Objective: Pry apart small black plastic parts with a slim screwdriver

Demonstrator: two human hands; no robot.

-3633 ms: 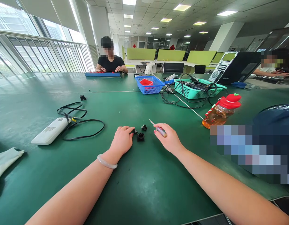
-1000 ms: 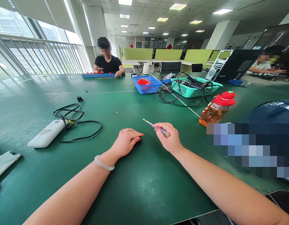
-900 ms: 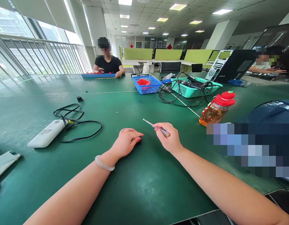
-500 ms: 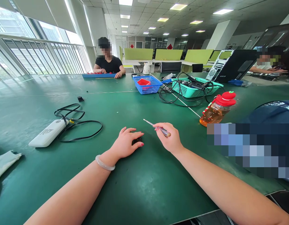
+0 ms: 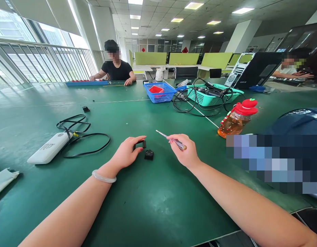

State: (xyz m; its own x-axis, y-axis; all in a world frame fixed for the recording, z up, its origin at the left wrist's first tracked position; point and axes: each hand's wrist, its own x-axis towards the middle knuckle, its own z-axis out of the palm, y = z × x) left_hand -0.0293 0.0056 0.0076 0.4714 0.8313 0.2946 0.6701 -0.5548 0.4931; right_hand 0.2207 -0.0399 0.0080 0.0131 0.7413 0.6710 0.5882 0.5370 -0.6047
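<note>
Between the thumb and fingers of my left hand (image 5: 127, 151) is a black frame-like part (image 5: 144, 144), held just above or on the green table (image 5: 158, 199). A small black block (image 5: 149, 154) with round marks on its top rests on the table, just right of that hand and not touched by it. My right hand (image 5: 184, 151) is closed around the clear handle of a screwdriver (image 5: 179, 144), whose thin metal shaft points up and to the left, over the table.
A white power bank (image 5: 49, 149) with a black cable lies at left. Farther back are a blue basket (image 5: 160, 96), a teal basket (image 5: 207, 99) of cables and a red-lidded bottle (image 5: 234, 123). One person sits across the table, another at far right.
My left hand has moved left with the black frame-like part, uncovering the small black block. My right hand stays nearly in place. The person across has shifted the blue tray to the left.
</note>
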